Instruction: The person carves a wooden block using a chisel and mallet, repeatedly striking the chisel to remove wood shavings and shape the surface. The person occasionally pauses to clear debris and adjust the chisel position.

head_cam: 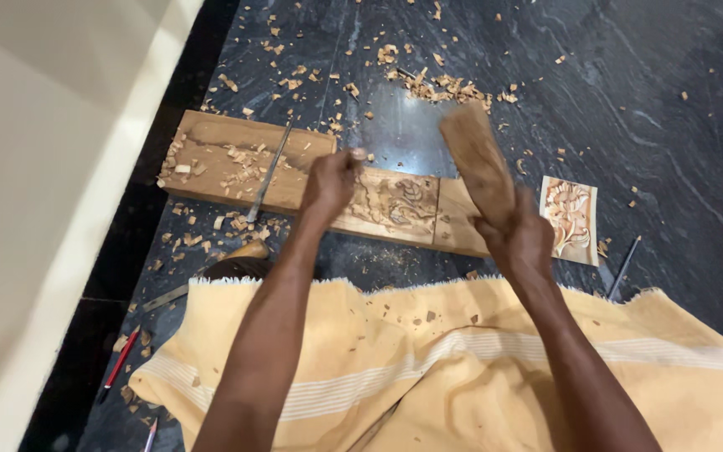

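A carved plank [294,172] lies across the floor [646,100] beyond the cloth [428,368]; a chisel [268,174] rests on its left part, a small carved panel [571,219] apparently just right of it.

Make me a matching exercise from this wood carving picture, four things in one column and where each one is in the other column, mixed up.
Things:
1. wooden mallet
2. loose chisel
3. small carved panel
4. red pencil

Places:
A. on the dark floor, right of the long plank
B. raised in the right hand
C. on the floor beside the yellow cloth's left edge
D. lying across the plank's left part

Pairs: 1-B, 2-D, 3-A, 4-C
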